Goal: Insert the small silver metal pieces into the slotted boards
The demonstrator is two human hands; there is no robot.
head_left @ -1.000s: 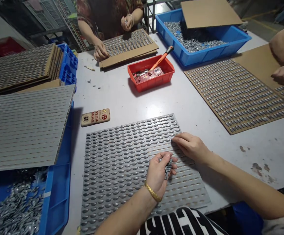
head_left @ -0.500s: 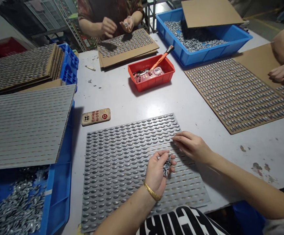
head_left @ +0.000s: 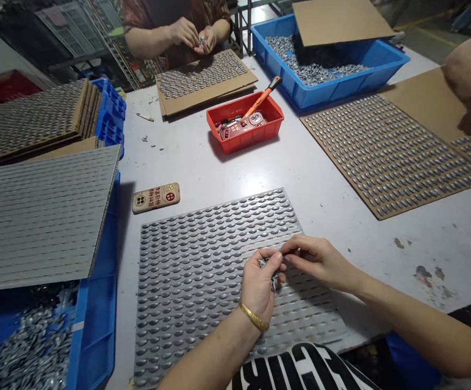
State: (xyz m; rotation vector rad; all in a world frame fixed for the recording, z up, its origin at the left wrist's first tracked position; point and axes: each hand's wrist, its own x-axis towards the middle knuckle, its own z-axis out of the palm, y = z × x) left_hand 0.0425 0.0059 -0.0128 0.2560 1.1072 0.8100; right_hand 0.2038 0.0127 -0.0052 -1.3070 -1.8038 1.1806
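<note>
We hold metal pieces (head_left: 275,281) in left hand (head_left: 259,277), curled round them, just left of right hand (head_left: 318,261). Right grip nearly pinched by left thumb; piece between, we cannot tell. Grey board (head_left: 320,320) beneath, rows crosswise.

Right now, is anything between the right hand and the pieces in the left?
Only the left hand itself: its thumb partly covers the pieces. No other object shows between them and the right hand.
</note>
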